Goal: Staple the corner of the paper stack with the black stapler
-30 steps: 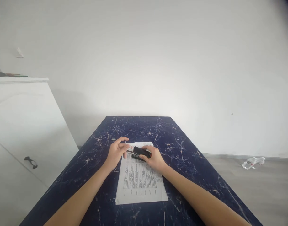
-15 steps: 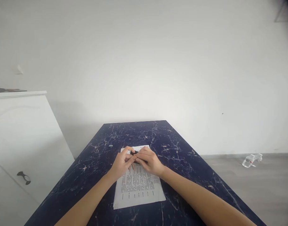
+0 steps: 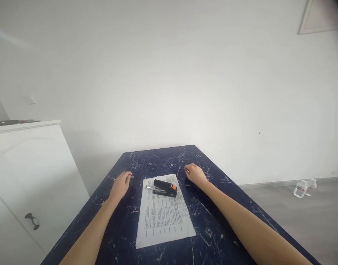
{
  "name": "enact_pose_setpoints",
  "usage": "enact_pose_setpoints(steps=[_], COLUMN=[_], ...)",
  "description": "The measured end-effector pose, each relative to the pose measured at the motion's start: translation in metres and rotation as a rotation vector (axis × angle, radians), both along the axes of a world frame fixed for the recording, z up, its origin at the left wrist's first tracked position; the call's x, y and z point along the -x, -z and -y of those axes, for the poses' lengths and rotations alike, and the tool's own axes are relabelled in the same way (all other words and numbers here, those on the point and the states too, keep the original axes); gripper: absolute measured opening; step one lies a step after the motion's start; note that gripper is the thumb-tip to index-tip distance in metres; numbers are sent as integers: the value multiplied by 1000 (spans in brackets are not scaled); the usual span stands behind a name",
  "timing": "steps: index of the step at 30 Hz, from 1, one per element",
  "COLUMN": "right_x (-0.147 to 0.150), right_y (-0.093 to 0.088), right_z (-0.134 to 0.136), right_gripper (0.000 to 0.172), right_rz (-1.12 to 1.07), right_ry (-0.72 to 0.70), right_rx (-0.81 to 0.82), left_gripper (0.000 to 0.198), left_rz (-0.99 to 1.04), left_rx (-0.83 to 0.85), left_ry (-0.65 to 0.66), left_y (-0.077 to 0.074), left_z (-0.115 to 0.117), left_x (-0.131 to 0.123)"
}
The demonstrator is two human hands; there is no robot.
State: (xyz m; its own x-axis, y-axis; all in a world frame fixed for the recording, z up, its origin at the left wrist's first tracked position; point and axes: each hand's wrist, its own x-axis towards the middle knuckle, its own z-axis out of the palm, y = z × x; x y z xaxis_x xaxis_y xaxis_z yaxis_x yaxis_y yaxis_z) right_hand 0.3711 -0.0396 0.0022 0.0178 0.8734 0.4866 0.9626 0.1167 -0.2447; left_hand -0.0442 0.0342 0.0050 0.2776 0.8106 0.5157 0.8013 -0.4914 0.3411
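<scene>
A black stapler (image 3: pixel 164 188) with an orange mark lies on the printed sheets of paper (image 3: pixel 165 226). It is opened up, and its metal magazine sticks out to the left. To the left of the paper, my left hand (image 3: pixel 120 187) has its fingertips closed at a small grey strip of staples (image 3: pixel 132 176) on the table. Right of the paper's top corner, my right hand (image 3: pixel 196 174) is closed near the tabletop. A tiny pale bit shows at its fingertips, too small to name. Neither hand touches the stapler.
The dark blue marbled table (image 3: pixel 158 158) reaches back to a white wall (image 3: pixel 169 92). A white cabinet (image 3: pixel 28 165) with a dark handle stands at the left. Clear plastic bottles (image 3: pixel 300 189) lie on the grey floor at the right.
Both hands have let go of the stapler and moved apart, left hand to the left, right hand to the right. The opened stapler now rests on the paper. The view has shifted slightly.
</scene>
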Motion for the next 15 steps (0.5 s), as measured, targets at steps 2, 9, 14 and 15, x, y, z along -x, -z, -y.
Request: enact_pose_setpoints(steps=[2,9,14,15], right_x=[-17,-20,-20,-21], right_y=[5,18,22,22], right_z=[-5,-18,-20,-19], right_gripper=[22,26,26,26], right_rz=[37,70,59,55], right_ry=[65,93,92,87], right_rx=[80,139,130,128], left_gripper=[44,41,12,9], left_rz=[-131,-300,-310,-310], left_rx=[95,213,182,184], left_ry=[-91,-52,-46,-50], left_y=[16,23,6,5], left_z=[-18,-17,-10,-10], left_x=[12,12,9,9])
